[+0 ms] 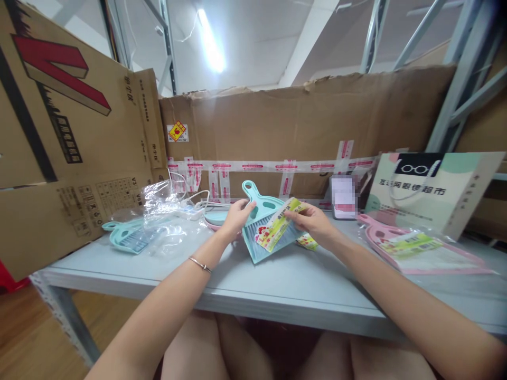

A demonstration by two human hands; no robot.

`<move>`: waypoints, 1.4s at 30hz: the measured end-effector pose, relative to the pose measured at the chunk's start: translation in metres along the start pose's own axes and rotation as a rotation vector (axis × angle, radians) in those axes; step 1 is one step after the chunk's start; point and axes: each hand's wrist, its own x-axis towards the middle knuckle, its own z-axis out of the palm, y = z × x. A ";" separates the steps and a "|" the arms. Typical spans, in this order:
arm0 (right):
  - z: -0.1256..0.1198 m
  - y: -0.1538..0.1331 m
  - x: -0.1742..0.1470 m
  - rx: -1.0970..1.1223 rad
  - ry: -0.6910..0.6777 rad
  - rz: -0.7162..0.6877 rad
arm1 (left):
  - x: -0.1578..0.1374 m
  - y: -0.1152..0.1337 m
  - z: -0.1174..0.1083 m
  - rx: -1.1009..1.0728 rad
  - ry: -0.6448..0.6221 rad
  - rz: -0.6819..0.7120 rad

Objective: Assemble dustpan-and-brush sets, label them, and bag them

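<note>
My left hand (237, 217) grips a teal dustpan (253, 247) near its handle, tilted above the table. A small brush (264, 210) with grey-blue bristles sits nested in the pan. Between the fingers of my right hand (311, 219) is a yellow-green printed label card (277, 226), laid across the front of the brush and partly covering it. Another printed card (307, 241) lies on the table below my right hand. Behind my left hand, a teal piece (216, 216) and something pink are stacked, mostly hidden.
A teal dustpan set (129, 235) and crumpled clear plastic bags (170, 232) lie on the left. On the right are a bagged pink dustpan (420, 250), a phone (344, 196) and a paper shopping bag (431, 190). Large cardboard (277, 126) walls the back; a carton (71, 132) stands left.
</note>
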 end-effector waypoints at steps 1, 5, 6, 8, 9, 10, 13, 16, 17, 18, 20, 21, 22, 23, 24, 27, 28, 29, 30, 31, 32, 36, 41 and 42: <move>0.000 -0.002 -0.001 0.025 -0.004 -0.010 | 0.001 0.000 0.000 -0.010 0.031 0.001; 0.003 -0.007 -0.006 0.075 -0.104 0.060 | 0.006 -0.003 -0.002 -0.028 0.156 0.019; 0.004 -0.007 -0.007 0.068 -0.128 0.074 | 0.007 -0.004 -0.002 -0.033 0.177 0.026; 0.007 -0.007 -0.008 0.054 -0.140 0.087 | 0.009 -0.005 -0.003 -0.039 0.206 0.036; 0.007 -0.007 -0.009 0.057 -0.132 0.087 | 0.009 -0.005 -0.003 -0.038 0.215 0.039; 0.007 -0.008 -0.010 0.069 -0.128 0.088 | 0.009 -0.006 -0.003 -0.035 0.219 0.040; 0.003 -0.009 -0.013 0.115 -0.225 0.133 | 0.008 -0.005 -0.002 -0.016 0.210 0.039; 0.000 -0.011 -0.017 0.080 -0.413 0.236 | 0.007 -0.005 -0.001 -0.005 0.179 0.043; -0.001 -0.012 -0.018 0.067 -0.441 0.258 | 0.006 -0.005 -0.001 -0.007 0.163 0.047; -0.001 -0.012 -0.019 0.062 -0.445 0.267 | 0.006 -0.005 -0.001 -0.010 0.148 0.050; 0.001 -0.012 -0.018 0.074 -0.411 0.254 | 0.005 -0.004 -0.001 -0.009 0.135 0.057; 0.002 -0.011 -0.017 0.080 -0.389 0.243 | 0.005 -0.004 -0.001 -0.004 0.136 0.061; 0.004 -0.010 -0.015 0.080 -0.368 0.233 | 0.005 -0.004 -0.001 0.003 0.141 0.063; 0.005 -0.008 -0.014 0.074 -0.348 0.224 | 0.005 -0.003 -0.001 0.008 0.149 0.064; 0.005 -0.006 -0.012 0.062 -0.326 0.215 | 0.005 -0.003 -0.001 0.008 0.155 0.063; 0.007 -0.001 -0.007 0.015 -0.222 0.203 | 0.004 -0.002 0.000 -0.017 0.157 0.053; 0.007 0.000 -0.006 0.002 -0.171 0.200 | 0.004 -0.002 0.000 -0.023 0.158 0.050; 0.007 0.000 -0.005 -0.007 -0.116 0.193 | 0.004 -0.002 0.001 -0.026 0.160 0.049; 0.007 0.000 -0.005 -0.015 -0.060 0.183 | 0.004 -0.002 0.001 -0.025 0.162 0.049; 0.007 0.000 -0.004 -0.020 -0.011 0.169 | 0.003 -0.002 0.001 -0.025 0.167 0.049; 0.007 0.000 -0.004 -0.025 0.027 0.156 | 0.003 -0.001 0.001 -0.027 0.172 0.050; 0.007 0.003 -0.003 -0.046 0.113 0.111 | 0.002 0.000 0.002 -0.053 0.202 0.061; 0.008 0.013 0.000 -0.114 0.256 0.017 | 0.000 0.004 0.003 -0.091 0.212 0.083; 0.009 0.015 0.001 -0.127 0.293 -0.014 | 0.000 0.004 0.004 -0.102 0.218 0.087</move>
